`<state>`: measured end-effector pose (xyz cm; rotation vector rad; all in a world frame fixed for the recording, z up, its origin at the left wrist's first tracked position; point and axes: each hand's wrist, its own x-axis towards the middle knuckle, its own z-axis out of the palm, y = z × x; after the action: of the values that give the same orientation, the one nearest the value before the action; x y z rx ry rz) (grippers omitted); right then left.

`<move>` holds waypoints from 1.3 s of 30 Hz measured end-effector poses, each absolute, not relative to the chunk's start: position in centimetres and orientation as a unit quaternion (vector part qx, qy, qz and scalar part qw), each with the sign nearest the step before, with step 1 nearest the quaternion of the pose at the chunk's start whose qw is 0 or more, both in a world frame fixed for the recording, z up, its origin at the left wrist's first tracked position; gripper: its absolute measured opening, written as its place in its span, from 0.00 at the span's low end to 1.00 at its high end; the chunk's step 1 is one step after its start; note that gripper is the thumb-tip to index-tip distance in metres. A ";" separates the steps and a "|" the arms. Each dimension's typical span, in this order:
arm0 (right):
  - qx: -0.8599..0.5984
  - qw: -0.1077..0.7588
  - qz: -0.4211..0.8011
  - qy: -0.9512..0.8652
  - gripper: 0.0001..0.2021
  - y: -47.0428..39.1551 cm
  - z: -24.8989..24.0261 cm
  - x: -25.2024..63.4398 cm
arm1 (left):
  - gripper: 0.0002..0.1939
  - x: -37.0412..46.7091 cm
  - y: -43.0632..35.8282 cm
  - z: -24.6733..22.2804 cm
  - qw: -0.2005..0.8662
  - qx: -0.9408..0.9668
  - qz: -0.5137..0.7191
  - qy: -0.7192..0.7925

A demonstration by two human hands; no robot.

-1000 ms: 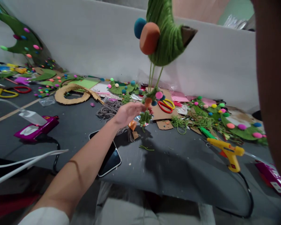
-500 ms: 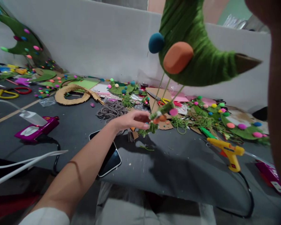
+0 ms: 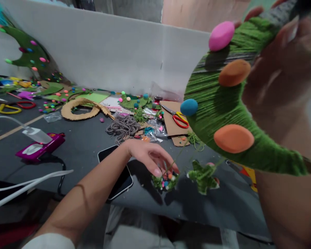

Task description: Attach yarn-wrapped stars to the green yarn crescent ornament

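Observation:
At the upper right, my right hand (image 3: 280,58) grips a crescent moon wrapped in green yarn (image 3: 209,100), with pink, orange and blue pom-poms stuck on it. Its lower tip is bare brown cardboard. Thin green strings run down from the crescent. On them hang a green yarn star (image 3: 203,176) and a small green ornament dotted with colourful pom-poms (image 3: 166,181), both low over the table. My left hand (image 3: 152,157) is at the small ornament, thumb and fingers apart, fingertips just above or touching it; contact is hard to make out.
A phone (image 3: 121,180) lies under my left forearm. Behind are grey yarn (image 3: 123,126), scissors (image 3: 178,117) on cardboard and a wrapped ring (image 3: 80,109). A purple power strip (image 3: 41,147) with white cables is left; a yellow glue gun (image 3: 250,176) is partly hidden right.
The crescent has come lower and turned, showing more pom-poms and my right hand. My left hand has moved down and a little right. The hanging ornaments now show apart.

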<state>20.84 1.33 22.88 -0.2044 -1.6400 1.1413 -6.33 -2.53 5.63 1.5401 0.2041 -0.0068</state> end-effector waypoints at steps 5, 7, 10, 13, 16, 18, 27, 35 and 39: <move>-0.089 0.606 0.405 -0.679 0.14 0.5 20.7 21.4 | 0.31 -6.0 -2.9 5.9 0.731 0.677 -0.037 0.070; -0.109 0.606 0.443 -0.651 0.16 1.2 18.2 21.6 | 0.30 -6.1 -2.6 5.6 0.735 0.673 -0.032 0.082; -0.155 0.606 0.481 -0.614 0.13 3.4 13.2 21.7 | 0.28 -6.4 -2.1 4.8 0.743 0.661 -0.007 0.105; -0.186 0.612 0.502 -0.582 0.13 5.8 8.3 21.7 | 0.26 -6.7 -1.7 4.1 0.748 0.647 0.024 0.147; -0.219 0.608 0.527 -0.552 0.16 7.6 5.0 21.9 | 0.25 -6.8 -1.4 3.8 0.744 0.633 0.050 0.207; -0.250 0.599 0.549 -0.526 0.18 8.2 3.6 22.0 | 0.22 -6.6 -1.3 3.6 0.734 0.629 0.071 0.247; -0.338 0.531 0.596 -0.499 0.27 8.1 0.9 22.2 | 0.14 -5.1 -0.5 3.0 0.636 0.559 0.239 0.475; -0.445 0.295 0.624 -0.571 0.23 6.6 4.6 23.5 | 0.15 -4.7 -0.5 2.8 0.635 0.524 0.275 0.497; -0.476 0.190 0.619 -0.595 0.17 6.9 5.5 23.0 | 0.16 -4.4 -0.6 2.6 0.647 0.505 0.281 0.498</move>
<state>23.05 6.85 5.48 -1.3370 -1.6721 1.7395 -4.44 -0.63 2.58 1.1483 1.1325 0.6402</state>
